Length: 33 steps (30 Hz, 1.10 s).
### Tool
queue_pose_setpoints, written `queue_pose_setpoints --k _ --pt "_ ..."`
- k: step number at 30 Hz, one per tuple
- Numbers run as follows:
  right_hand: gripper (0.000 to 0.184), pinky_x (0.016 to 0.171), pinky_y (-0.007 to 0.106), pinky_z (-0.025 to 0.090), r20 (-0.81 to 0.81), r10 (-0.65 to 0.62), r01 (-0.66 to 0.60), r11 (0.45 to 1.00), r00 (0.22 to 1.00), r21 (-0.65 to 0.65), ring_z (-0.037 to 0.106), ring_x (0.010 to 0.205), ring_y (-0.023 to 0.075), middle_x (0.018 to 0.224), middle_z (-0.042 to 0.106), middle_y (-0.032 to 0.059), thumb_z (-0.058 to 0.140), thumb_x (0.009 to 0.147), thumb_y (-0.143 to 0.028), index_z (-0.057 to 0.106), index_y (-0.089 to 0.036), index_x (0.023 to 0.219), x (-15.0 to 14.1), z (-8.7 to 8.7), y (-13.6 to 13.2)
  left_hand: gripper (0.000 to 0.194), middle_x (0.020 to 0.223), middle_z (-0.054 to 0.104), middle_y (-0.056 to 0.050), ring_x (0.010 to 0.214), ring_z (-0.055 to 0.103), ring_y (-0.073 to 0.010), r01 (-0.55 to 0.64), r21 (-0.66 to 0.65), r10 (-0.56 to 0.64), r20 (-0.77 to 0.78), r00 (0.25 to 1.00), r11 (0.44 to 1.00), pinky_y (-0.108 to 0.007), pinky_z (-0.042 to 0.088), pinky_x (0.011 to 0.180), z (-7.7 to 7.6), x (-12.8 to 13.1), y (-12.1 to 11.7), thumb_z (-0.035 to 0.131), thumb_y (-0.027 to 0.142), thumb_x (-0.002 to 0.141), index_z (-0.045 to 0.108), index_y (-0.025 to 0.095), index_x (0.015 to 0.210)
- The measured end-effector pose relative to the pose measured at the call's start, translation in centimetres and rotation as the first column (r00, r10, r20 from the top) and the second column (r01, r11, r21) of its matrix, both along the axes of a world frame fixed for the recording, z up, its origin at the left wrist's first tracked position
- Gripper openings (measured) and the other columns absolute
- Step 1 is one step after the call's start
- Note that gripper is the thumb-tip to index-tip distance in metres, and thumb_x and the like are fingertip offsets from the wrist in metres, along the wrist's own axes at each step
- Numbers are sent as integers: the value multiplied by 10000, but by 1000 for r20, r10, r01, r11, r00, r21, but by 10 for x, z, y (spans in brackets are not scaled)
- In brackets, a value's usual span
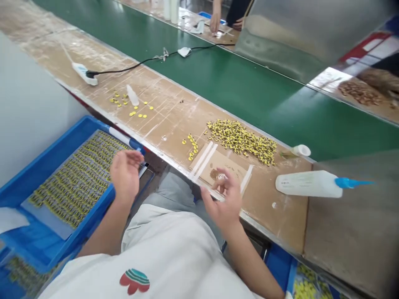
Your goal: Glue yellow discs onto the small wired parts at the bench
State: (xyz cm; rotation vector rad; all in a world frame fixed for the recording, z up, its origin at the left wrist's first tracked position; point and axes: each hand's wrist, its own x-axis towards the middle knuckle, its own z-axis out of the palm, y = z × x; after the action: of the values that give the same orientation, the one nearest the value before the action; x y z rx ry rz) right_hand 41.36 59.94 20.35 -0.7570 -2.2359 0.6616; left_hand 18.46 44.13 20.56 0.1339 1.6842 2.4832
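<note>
My left hand [125, 174] is beside the right rim of a blue tray [73, 143], its fingers bent and pressed together. Whatever its fingertips hold, if anything, is too small to make out. The tray carries a sheet lined with rows of small yellow-and-black pieces [77, 178]. Over the front edge of the workbench hovers my right hand [226, 199], thumb and fingers curved and apart, with nothing visible between them. Just behind it lies a taped cardboard pad [232, 164] bearing a brown stain. Several yellow discs [193, 147] lie left of the pad, near a large heap of yellow-and-black pieces [241, 141].
A white bottle with a blue nozzle [308, 183] lies on its side at right, near a small jar [301, 150]. Farther left are a small dropper bottle [132, 95] and a power strip [84, 74]. A cable crosses the green conveyor belt [202, 70]. Another person's hand [215, 20] works beyond.
</note>
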Motion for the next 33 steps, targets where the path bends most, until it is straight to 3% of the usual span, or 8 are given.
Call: queue_pose_setpoints --k 2,4,6,8,12,17,25,33 --pt "778 849 427 578 108 2 -4 1000 994 15 638 943 222 1325 549 199 616 919 -540 292 -146 1506 -13 -13 2 350 814 716 -32 694 657 -124 -1 -180 48 259 965 984 -270 525 703 -49 22 -20 675 497 820 597 172 922" --pt "858 910 451 558 239 -26 7 997 971 79 592 1150 303 1392 486 246 574 920 -591 221 -109 1535 -30 -28 3 340 829 715 -32 676 652 -107 -7 -307 140 412 900 952 -242 498 671 -89 45 -42 667 457 821 591 172 989" --pt "880 956 456 535 327 -50 4 990 944 142 513 1282 353 1423 448 268 507 937 -619 182 -67 1540 -49 -41 5 325 791 697 -20 620 631 -99 -28 -348 195 453 870 937 -237 479 633 -114 64 -59 666 437 808 564 172 966" --pt "906 985 462 509 392 -94 26 984 915 176 492 1298 379 1426 428 291 446 946 -644 150 -24 1538 -70 -49 8 359 804 699 -23 622 635 -106 -3 -354 182 474 862 935 -247 482 631 -125 74 -67 673 452 787 562 173 985" --pt "987 922 474 508 513 -204 130 976 834 176 571 1159 392 1393 420 329 430 923 -690 111 14 1537 -109 -59 21 433 850 714 -41 671 654 -124 108 -331 59 457 888 938 -266 497 669 -127 69 -60 712 472 743 582 166 1021" --pt "996 799 408 507 546 -263 190 964 795 188 620 1027 353 1276 494 293 478 897 -709 165 0 1523 -145 -66 37 379 869 718 -49 684 653 -125 218 -323 -81 387 918 921 -274 502 699 -125 45 -48 686 440 786 589 165 1029" --pt "694 665 339 431 621 -281 178 958 732 223 645 906 296 1204 561 209 456 941 -664 484 -85 1322 -182 -63 55 271 869 710 -40 706 649 -126 279 -296 -180 323 929 914 -281 503 729 -118 19 -34 665 359 816 601 175 1004" --pt "472 673 311 359 637 -220 113 972 739 205 641 861 237 1087 640 118 397 1008 -562 609 -172 1170 -202 -65 72 167 859 701 -42 715 646 -130 312 -233 -239 295 925 921 -286 507 738 -107 14 -7 642 291 820 622 172 937"
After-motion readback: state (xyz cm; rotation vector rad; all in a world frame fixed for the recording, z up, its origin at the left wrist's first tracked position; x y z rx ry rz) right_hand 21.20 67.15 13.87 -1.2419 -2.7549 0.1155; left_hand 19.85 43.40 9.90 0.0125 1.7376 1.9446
